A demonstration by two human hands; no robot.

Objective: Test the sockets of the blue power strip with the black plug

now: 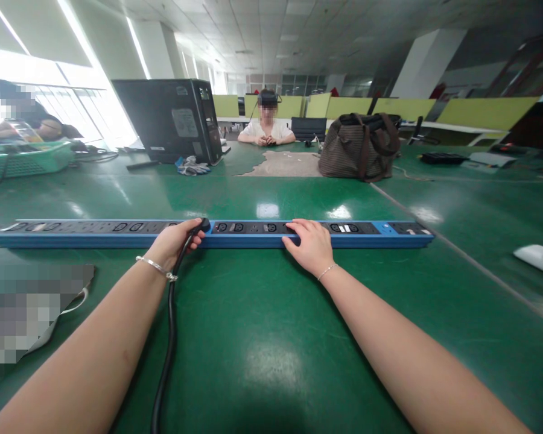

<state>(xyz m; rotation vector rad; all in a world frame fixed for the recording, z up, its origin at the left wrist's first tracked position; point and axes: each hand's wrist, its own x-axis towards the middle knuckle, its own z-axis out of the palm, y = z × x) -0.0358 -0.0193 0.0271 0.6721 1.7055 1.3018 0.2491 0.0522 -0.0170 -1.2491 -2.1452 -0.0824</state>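
A long blue power strip [253,242] with rows of black sockets lies across the green table in front of me. My left hand [177,240] is closed round a black plug [204,225] just over the strip's top, left of its middle. From that hand a thick black cable [170,337] hangs down toward the bottom edge. Whether the plug's pins sit in a socket is hidden. My right hand [310,242] grips the strip right of the middle, its fingers over the sockets and its thumb at the near edge.
Behind the strip stand a black computer case [163,120], blue-and-white gloves [192,166] and a brown bag [359,147]. A person [268,129] sits across the table; another is at far left behind a green basket [31,158]. A white object [539,259] lies at right.
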